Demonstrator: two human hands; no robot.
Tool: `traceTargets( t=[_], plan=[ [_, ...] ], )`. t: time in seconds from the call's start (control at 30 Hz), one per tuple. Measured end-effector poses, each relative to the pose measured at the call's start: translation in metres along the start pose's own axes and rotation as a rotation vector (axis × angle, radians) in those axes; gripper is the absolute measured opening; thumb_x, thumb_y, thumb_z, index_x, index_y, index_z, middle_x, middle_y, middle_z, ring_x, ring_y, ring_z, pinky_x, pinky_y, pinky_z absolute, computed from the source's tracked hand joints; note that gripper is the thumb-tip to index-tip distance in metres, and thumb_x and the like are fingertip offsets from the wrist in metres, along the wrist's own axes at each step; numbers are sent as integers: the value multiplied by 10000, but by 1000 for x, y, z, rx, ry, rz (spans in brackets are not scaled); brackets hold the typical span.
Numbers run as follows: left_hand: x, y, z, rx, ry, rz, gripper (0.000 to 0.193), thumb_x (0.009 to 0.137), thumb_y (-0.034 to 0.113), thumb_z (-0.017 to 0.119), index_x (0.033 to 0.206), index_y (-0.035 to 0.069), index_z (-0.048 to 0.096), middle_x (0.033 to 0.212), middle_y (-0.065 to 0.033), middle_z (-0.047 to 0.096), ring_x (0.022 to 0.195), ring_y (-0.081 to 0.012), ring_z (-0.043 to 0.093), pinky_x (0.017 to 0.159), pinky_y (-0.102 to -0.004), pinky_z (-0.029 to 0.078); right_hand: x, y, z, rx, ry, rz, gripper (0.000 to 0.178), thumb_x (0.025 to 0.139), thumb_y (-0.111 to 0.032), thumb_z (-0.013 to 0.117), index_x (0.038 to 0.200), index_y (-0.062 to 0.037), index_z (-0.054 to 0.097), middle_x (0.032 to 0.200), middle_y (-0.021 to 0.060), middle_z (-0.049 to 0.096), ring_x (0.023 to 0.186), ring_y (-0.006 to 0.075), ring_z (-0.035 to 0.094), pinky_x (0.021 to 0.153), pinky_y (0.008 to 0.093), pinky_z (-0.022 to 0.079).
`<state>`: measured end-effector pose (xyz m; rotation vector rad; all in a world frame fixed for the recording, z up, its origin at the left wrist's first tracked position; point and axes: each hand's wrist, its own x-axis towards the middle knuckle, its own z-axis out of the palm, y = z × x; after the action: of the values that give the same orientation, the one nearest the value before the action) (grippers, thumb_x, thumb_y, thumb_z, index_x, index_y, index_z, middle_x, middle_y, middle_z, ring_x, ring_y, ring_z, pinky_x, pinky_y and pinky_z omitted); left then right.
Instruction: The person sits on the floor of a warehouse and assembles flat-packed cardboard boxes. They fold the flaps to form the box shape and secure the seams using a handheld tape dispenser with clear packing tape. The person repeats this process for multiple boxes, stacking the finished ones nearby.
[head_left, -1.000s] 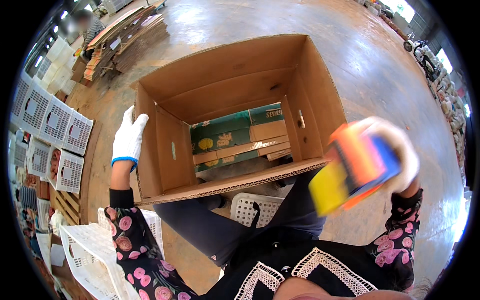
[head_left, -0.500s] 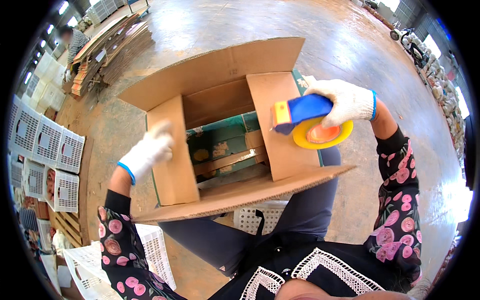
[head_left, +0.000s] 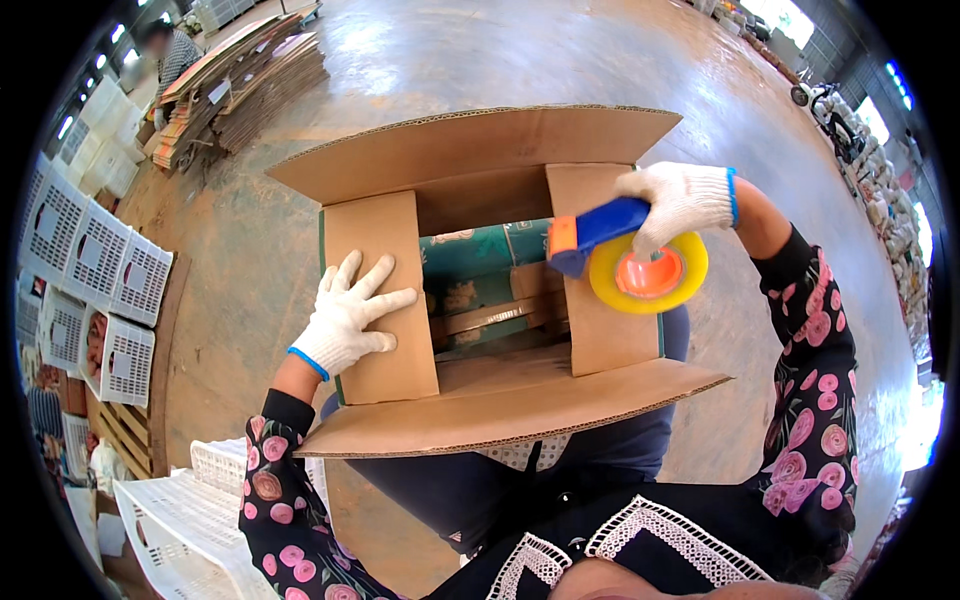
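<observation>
A brown cardboard box point(head_left: 480, 420) stands in front of me, its long flaps raised and its two short flaps folded inward. Through the gap between them shows a green printed surface with a strip of shiny tape. My left hand point(head_left: 352, 310), in a white knit glove, lies spread on the left short flap point(head_left: 400, 360). In my gloved right hand point(head_left: 682, 200) is a blue tape dispenser point(head_left: 605, 228) with an orange front and a yellow-rimmed roll of tape point(head_left: 697, 285). It is held over the right short flap point(head_left: 600, 340).
White plastic crates point(head_left: 110, 270) are stacked on a wooden pallet at the left, and another white crate point(head_left: 190, 520) lies near my left arm. Flattened cardboard point(head_left: 245, 85) is piled at the far left beside a person point(head_left: 175, 55). Filled sacks point(head_left: 880, 190) line the far right.
My left hand has come down flat onto the left flap, fingers spread. The box appears a little further right in view. My right hand keeps hold of the tape dispenser.
</observation>
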<state>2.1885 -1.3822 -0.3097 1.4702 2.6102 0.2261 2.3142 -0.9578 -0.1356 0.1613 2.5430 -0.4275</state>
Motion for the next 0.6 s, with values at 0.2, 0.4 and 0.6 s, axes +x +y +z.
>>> traceTargets(
  t=[0.2,0.4,0.6],
  plan=[
    [7,-7,2,13,-59,7,764,749,319,833,1477,364,606,1719,-101,321,1580,-489,178,1281,-626,142,-15,11,-46,180,583,-345,563,784,-241,809,1262,11,651,1060,76,679,993,174,652,896,332,542],
    [8,-13,4,-40,-92,-12,747,772,331,820,1485,377,599,1719,-92,329,1586,-474,175,1288,-602,124,-21,22,-123,595,716,-587,277,911,-139,706,1151,-3,703,1005,34,692,899,111,674,774,269,560],
    [13,-16,2,-9,-118,-23,743,775,322,812,1486,360,599,1720,-94,324,1587,-465,181,1296,-589,132,28,10,-146,610,559,-535,211,898,-154,741,1062,-21,723,949,21,710,823,95,652,724,256,525]
  ],
)
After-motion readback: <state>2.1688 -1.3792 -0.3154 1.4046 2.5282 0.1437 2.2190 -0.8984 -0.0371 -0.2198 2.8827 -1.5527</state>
